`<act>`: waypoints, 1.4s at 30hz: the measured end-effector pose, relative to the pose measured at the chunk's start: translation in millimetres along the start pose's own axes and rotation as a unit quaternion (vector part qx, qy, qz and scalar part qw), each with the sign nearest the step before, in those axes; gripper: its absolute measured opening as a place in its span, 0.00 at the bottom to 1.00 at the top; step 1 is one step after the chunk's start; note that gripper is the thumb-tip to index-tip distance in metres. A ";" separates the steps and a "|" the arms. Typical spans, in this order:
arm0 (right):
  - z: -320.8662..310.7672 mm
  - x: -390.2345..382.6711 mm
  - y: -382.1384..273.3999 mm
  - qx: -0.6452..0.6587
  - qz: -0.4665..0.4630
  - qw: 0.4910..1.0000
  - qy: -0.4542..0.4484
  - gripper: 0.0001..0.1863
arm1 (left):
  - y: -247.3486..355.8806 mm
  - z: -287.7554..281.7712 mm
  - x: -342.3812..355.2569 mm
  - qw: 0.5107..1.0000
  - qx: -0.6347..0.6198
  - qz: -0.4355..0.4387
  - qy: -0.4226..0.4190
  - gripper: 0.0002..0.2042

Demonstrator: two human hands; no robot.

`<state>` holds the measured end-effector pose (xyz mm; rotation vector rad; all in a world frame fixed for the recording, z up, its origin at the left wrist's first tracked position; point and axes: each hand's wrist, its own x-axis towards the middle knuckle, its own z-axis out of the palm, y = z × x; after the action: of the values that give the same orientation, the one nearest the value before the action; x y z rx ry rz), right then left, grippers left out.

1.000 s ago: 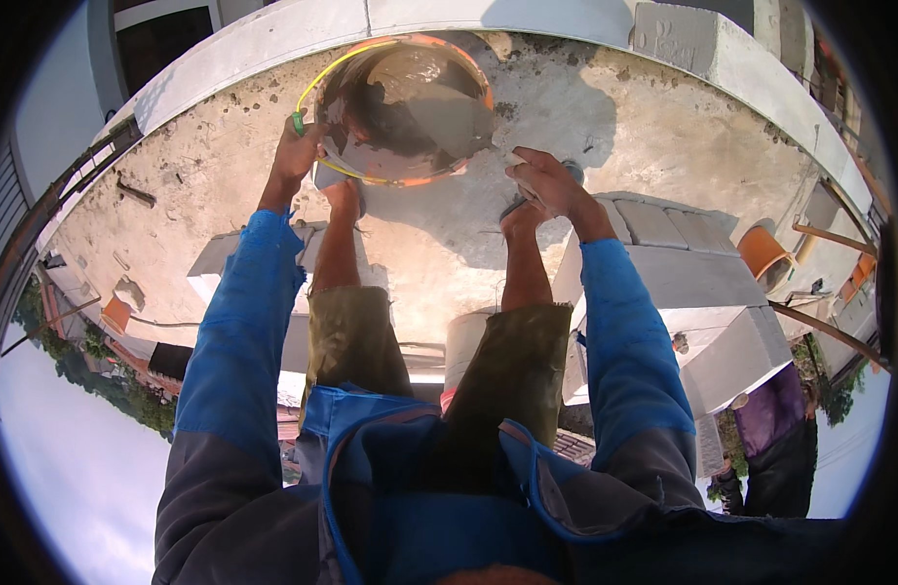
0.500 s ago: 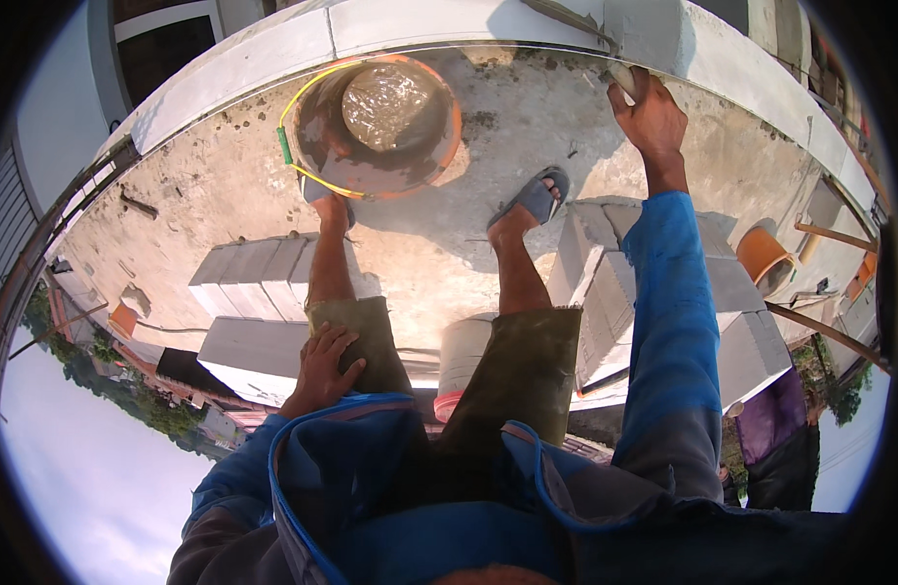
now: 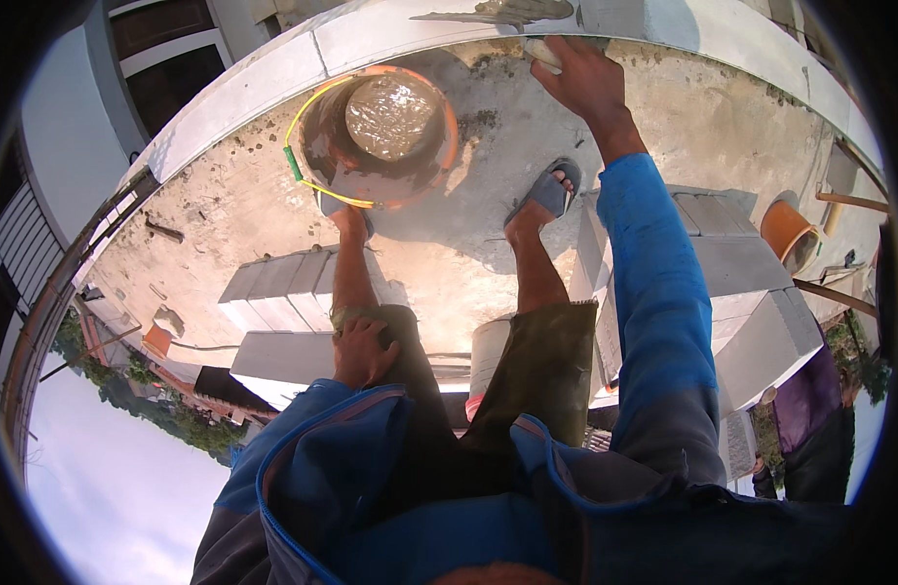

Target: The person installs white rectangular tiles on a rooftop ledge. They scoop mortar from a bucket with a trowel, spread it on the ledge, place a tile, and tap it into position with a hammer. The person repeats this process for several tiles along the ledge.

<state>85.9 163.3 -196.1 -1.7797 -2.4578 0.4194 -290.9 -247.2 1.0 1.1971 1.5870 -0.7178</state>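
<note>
Both hands are held well apart. The left hand [image 3: 364, 351] is laid on the left trouser leg [image 3: 415, 361], near the knee, with its fingers spread and nothing gripped. The right hand [image 3: 585, 80] is stretched forward to the low wall [image 3: 371, 41] and is closed around a pale, rounded handle [image 3: 543, 54], close to the wall's near edge. On top of the wall, just beyond this hand, a grey, tapered mass of wet mortar [image 3: 507, 12] is seen; whether a blade is covered by it cannot be told.

An orange bucket [image 3: 324, 141] is set on the concrete floor [image 3: 449, 283], to the left of the right hand and well ahead of the left one, touched by neither. Watery grey mix [image 3: 390, 117] is held within it, lit by glints of sun. Its yellow bail [image 3: 342, 197] is lowered to the left side, with a green grip [image 3: 292, 163] fitted on it. The left foot [image 3: 351, 222] is partly covered by the bucket, while a dark sandal [image 3: 549, 195] is worn on the right foot. Pale blocks [image 3: 283, 292] are stacked beside the left leg, and grey blocks [image 3: 741, 263] are piled beyond the right forearm. Farther right, a second orange bucket [image 3: 788, 234] is tipped over, and another person, by whom a purple top [image 3: 807, 402] is worn, is partly shown
</note>
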 end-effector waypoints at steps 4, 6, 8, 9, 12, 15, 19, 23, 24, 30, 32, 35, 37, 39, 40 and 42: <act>28.7 -8.7 -23.7 0.055 -0.009 0.997 0.047 0.24 | -1.1 5.4 -1.4 0.998 0.053 -0.037 -0.023 0.28; 54.7 -12.3 -43.8 0.064 0.010 0.998 0.011 0.25 | -2.9 8.2 -2.3 0.997 0.064 -0.039 -0.014 0.28; 79.5 -5.7 -52.1 0.071 0.034 0.996 -0.034 0.26 | -8.3 8.2 -2.9 0.997 0.068 -0.028 -0.008 0.28; 92.5 -5.9 -48.7 0.070 0.054 0.994 -0.065 0.27 | -13.5 10.3 -5.2 0.997 0.072 -0.020 -0.011 0.28; 114.6 -31.7 -34.8 0.086 0.078 0.991 -0.067 0.27 | -28.5 18.3 -3.4 0.998 0.042 0.022 0.029 0.27; 107.2 -74.4 -10.9 0.085 0.112 0.988 -0.060 0.25 | -32.8 16.6 -3.1 0.999 0.031 0.034 0.023 0.27; 36.5 -149.8 -24.3 0.078 0.137 0.984 -0.087 0.23 | -34.6 2.8 -13.4 1.000 0.018 0.010 0.003 0.27; -43.1 -156.0 -102.7 0.031 0.022 0.983 -0.180 0.23 | -44.8 -12.3 -2.1 0.999 -0.021 -0.029 -0.027 0.29; -51.5 -141.4 -126.6 -0.017 0.000 0.982 -0.190 0.23 | -50.7 -16.2 9.0 0.998 -0.050 -0.039 -0.012 0.29; -7.4 -32.2 -246.7 -0.168 -0.055 0.943 -0.280 0.22 | -117.6 -35.6 181.7 0.870 -0.394 -0.037 0.295 0.39; 20.3 0.6 -266.5 -0.172 -0.064 0.948 -0.259 0.21 | -115.1 -78.6 254.3 0.755 -0.598 -0.022 0.268 0.43; 19.3 14.4 -294.0 -0.204 -0.163 0.937 -0.230 0.21 | -101.1 -155.4 278.3 0.717 -0.690 0.001 0.101 0.32; -21.1 8.9 -315.7 -0.285 -0.232 0.898 -0.242 0.20 | -94.0 -159.2 283.0 0.827 -0.530 0.022 0.187 0.29; -44.8 9.8 -318.1 -0.318 -0.266 0.883 -0.219 0.20 | -88.8 -149.4 290.2 0.858 -0.457 0.046 0.230 0.28; -49.4 19.4 -317.9 -0.344 -0.264 0.872 -0.227 0.19 | -87.4 -137.9 291.1 0.848 -0.475 0.053 0.231 0.28; -57.2 44.0 -309.7 -0.341 -0.200 0.868 -0.301 0.18 | -68.8 -115.0 287.3 0.816 -0.478 0.087 0.311 0.26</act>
<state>-200.6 125.3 -63.5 -1.3367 -3.6805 0.0530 -404.2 -68.4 -235.0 0.7794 1.9334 0.6594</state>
